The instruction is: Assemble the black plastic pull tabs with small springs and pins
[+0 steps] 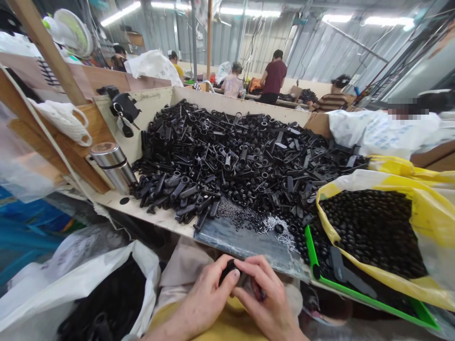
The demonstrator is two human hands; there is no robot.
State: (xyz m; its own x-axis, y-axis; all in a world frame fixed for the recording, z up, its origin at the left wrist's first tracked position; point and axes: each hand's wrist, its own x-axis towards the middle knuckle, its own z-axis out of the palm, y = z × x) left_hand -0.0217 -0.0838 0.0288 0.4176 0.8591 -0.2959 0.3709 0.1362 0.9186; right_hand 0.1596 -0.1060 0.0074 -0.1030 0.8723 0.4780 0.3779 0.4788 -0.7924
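My left hand [209, 298] and my right hand [265, 303] meet low in the middle of the view, in front of my lap. Between their fingers they hold a small black plastic part [229, 271], partly hidden by them. A second dark piece [258, 290] may sit in my right fingers, but it is too shaded to tell. Beyond my hands, a grey metal sheet [245, 246] carries tiny silver pins [280, 232] and dark pins [238, 215]. Behind it rises a large heap of black plastic parts [231, 156]. To the right, a yellow-and-white bag [355, 203] holds black round beads [369, 232].
A steel flask [113, 166] stands at the bench's left end, below a hanging black pouch [124, 108]. A green-rimmed tray [355, 293] lies at lower right. A white sack [103, 289] of black parts sits at lower left. Several co-workers sit and stand beyond the bench.
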